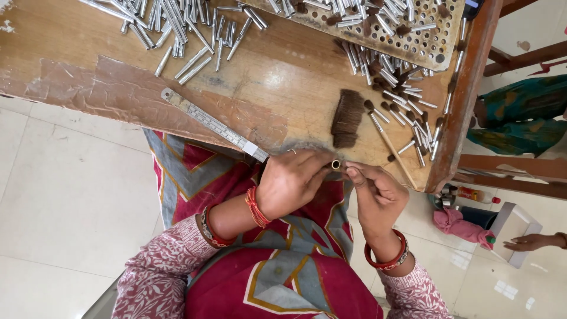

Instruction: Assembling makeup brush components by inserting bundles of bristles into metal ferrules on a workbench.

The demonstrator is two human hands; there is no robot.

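Note:
My left hand [292, 182] grips a short metal tube [335, 164] at the near edge of the wooden table [277, 77], its open end facing up. My right hand [373, 192] pinches something small and thin right beside the tube's mouth; I cannot tell what it is. A flat bundle of dark brown bristles [347, 118] lies on the table just beyond my hands. A thin wooden stick [391, 147] lies to the right of it.
A metal ruler [212, 124] lies diagonally at the table edge. Several loose silver tubes [177, 29] are heaped at the back left, and more tubes [401, 94] with bristle tips at the right. A perforated tray [437, 44] stands behind. Another person's hand [528, 242] reaches in at lower right.

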